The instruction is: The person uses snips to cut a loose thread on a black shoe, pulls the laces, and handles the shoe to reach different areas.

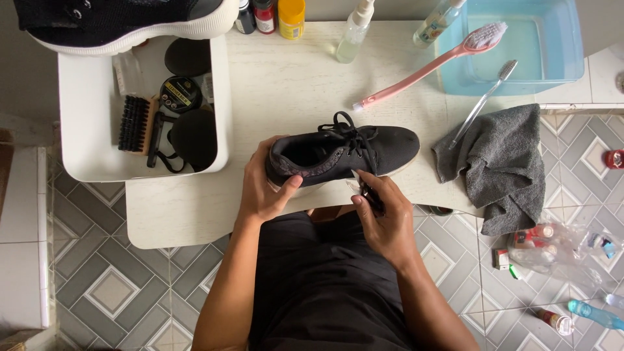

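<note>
Where patterned floor tiles spread, white table stands.

- I am seeing a grey cloth hanging over the right edge of the counter.
- A pink long-handled brush is resting with its head on the rim of a blue basin; a clear toothbrush is lying just beside it.
- A white tray is sitting at the left, holding a dark bristle brush and a round tin.
- Another black shoe with a white sole is lying across the tray's top.
- Two spray bottles are standing at the back.
- Small bottles and a plastic bag are lying on the tiled floor.
</note>
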